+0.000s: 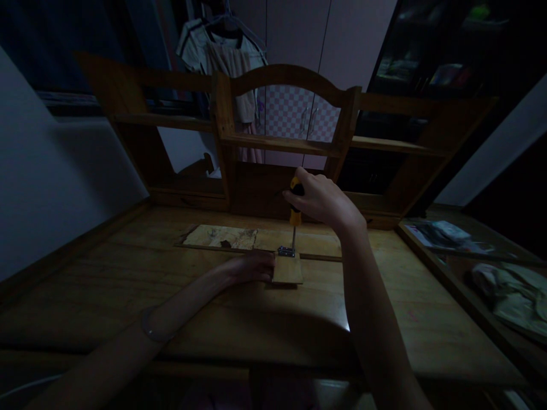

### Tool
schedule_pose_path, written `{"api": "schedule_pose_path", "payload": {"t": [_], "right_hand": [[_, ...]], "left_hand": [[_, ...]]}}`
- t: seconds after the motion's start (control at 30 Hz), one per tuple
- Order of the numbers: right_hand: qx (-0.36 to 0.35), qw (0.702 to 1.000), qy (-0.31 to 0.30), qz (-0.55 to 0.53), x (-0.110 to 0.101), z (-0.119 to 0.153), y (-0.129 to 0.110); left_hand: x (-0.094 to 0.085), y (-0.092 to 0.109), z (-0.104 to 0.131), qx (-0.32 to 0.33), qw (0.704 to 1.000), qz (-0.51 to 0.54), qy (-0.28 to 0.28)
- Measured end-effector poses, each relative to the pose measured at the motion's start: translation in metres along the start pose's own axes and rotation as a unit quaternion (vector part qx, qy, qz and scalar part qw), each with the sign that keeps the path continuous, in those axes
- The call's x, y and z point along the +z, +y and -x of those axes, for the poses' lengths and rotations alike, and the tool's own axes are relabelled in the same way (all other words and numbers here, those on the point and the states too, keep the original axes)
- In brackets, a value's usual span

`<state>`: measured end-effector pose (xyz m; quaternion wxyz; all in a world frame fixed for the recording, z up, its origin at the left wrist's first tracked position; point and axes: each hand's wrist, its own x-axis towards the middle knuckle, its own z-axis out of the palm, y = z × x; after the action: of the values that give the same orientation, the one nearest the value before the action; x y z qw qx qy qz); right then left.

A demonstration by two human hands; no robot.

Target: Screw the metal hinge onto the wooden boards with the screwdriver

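Grasping screwdriver with right fingers, wooden block with left fingers. Working on metal fitting, already positioned; cannot tell remaining turns.

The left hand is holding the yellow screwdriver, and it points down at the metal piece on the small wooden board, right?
Not quite: the head view shows the right hand holding the yellow screwdriver. The left hand is at the edge of the small wooden board. The screwdriver does point down at the metal piece on it.
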<state>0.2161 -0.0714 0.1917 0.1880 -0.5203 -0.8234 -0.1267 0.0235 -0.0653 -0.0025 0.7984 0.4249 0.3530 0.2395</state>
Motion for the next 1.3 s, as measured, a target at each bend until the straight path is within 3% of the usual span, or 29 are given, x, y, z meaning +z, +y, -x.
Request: {"api": "schedule_pose_path", "payload": {"t": [0.17, 0.47, 0.9, 1.3], "right_hand": [[-0.001, 1.000, 0.006, -0.004, -0.001, 0.001, -0.001], [0.007, 1.000, 0.006, -0.004, 0.001, 0.000, 0.001], [0.005, 1.000, 0.012, -0.002, 0.000, 0.002, 0.002], [0.037, 0.997, -0.046, -0.046, -0.014, 0.008, 0.018]], "left_hand": [[0.002, 0.001, 0.003, 0.000, 0.999, -0.019, 0.030], [-0.010, -0.018, -0.009, 0.048, 0.997, -0.051, 0.017], [0.000, -0.011, -0.007, 0.022, 0.998, -0.045, 0.038], [-0.004, -0.011, -0.007, 0.029, 0.998, -0.061, 0.021]]}}
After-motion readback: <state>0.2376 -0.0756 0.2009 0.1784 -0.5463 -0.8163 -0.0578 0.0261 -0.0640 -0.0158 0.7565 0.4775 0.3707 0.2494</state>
